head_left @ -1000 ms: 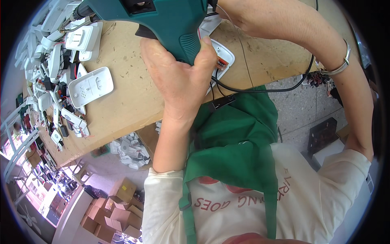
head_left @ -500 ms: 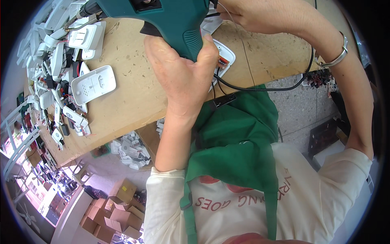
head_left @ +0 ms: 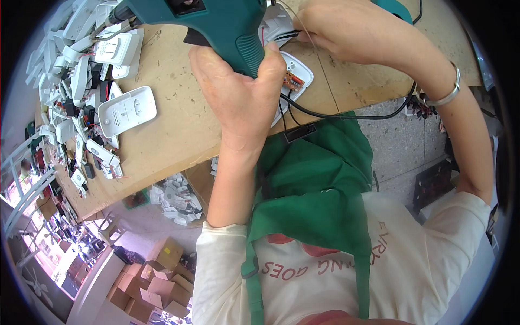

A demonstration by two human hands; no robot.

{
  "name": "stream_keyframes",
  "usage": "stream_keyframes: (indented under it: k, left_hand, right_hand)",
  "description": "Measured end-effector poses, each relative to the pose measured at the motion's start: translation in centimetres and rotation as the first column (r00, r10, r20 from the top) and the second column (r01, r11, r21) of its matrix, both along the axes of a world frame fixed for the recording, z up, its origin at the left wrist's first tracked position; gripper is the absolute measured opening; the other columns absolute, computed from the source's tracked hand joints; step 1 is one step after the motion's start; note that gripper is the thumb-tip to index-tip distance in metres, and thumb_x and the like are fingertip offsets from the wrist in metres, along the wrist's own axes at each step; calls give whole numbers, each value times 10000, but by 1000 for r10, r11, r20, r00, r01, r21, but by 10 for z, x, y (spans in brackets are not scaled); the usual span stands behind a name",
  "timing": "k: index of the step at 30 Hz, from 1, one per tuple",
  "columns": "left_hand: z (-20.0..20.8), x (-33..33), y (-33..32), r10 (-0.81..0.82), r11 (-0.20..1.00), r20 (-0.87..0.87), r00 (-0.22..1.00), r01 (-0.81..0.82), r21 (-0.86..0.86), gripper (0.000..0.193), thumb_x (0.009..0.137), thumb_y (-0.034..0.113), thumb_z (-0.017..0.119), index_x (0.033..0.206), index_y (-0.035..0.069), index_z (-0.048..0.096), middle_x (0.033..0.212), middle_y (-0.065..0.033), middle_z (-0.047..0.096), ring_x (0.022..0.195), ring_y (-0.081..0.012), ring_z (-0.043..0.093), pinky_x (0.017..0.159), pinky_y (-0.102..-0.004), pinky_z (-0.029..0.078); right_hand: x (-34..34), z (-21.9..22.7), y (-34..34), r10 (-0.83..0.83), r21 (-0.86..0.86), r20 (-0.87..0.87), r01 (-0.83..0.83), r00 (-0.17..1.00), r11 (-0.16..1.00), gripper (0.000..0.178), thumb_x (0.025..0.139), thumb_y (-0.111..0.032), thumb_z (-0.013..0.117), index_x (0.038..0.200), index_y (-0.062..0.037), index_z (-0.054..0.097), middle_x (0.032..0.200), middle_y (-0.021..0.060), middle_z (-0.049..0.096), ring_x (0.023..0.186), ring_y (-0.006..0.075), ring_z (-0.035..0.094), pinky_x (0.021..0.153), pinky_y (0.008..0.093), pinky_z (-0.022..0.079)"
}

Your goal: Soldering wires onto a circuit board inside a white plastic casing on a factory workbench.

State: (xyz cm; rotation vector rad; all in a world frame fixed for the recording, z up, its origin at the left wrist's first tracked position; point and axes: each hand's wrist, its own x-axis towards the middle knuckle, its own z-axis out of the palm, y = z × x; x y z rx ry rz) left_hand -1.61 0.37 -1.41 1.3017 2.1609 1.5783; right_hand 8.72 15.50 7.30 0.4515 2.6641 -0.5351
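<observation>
My left hand (head_left: 235, 103) is wrapped around the handle of a teal pistol-shaped soldering gun (head_left: 227, 27), whose metal tip reaches left over the pile of parts. At the top, my right hand (head_left: 330, 32) has its fingers closed on black wires (head_left: 287, 36) beside a white plastic piece (head_left: 275, 24). Just right of my left hand lies a white plastic housing (head_left: 303, 67) with an orange circuit board (head_left: 293, 81), partly hidden by that hand. Thin wires run down to a small black box (head_left: 299, 133) at the table edge, against my green apron (head_left: 314, 162).
White plastic shells and small electronic parts (head_left: 76, 108) are heaped on the left of the wooden table (head_left: 179, 130). One open shell (head_left: 128, 111) lies nearer. A black cable (head_left: 368, 117) loops along the front edge. Cardboard boxes (head_left: 162, 287) stand on the floor at lower left.
The soldering gun and my left hand have shifted slightly left, uncovering more of the circuit board. My right hand has turned a little. A teal object now shows at the top right.
</observation>
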Motion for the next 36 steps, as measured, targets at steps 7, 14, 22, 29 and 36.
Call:
stream_keyframes:
  k: [7, 14, 22, 29, 36]
  left_hand:
    - [0, -2, 0, 12, 999, 79, 997, -16, 50, 406, 711, 135, 730, 1025, -7, 516, 973, -149, 482, 935, -304, 474, 828, -406, 393]
    - [-1, -4, -4, 20, 993, 111, 994, -32, 112, 285, 815, 122, 735, 969, 4, 527, 823, 2, 528, 702, -57, 485, 622, -208, 411]
    - [7, -9, -11, -42, 983, 418, 907, -37, 179, 348, 825, 102, 712, 1093, -29, 534, 913, -22, 528, 748, -69, 503, 664, -211, 414]
    - [1, -5, -10, -43, 982, 331, 943, -22, 189, 419, 826, 90, 709, 1181, -34, 525, 1052, -50, 526, 859, -89, 513, 756, -219, 422]
    - [1, -7, -26, 95, 991, 331, 939, -122, 60, 474, 804, 59, 705, 1220, -26, 495, 1326, -110, 494, 1056, -171, 517, 945, -311, 401]
  right_hand:
    - [31, -1, -15, -31, 112, -198, 54, 980, 992, 193, 851, -138, 525, 834, 7, 652, 790, 228, 643, 744, 398, 628, 667, 442, 502]
    - [93, -34, -13, -232, 26, -665, 332, 710, 943, 217, 900, -91, 627, 1085, 24, 628, 864, 122, 631, 758, 211, 614, 676, 264, 460]
    - [129, -49, -32, -428, -61, -677, 535, 598, 843, 263, 888, -66, 625, 1146, -22, 641, 916, 100, 665, 826, 158, 624, 736, 268, 487]
    - [204, -60, 0, -437, -3, -781, 698, 445, 716, 323, 956, -87, 578, 1260, 22, 572, 1137, 75, 654, 1014, 112, 598, 887, 228, 466]
    - [308, -82, 114, -503, 86, -835, 954, 225, 286, 328, 918, -257, 635, 1194, -79, 649, 792, 34, 662, 692, 76, 609, 652, 224, 480]
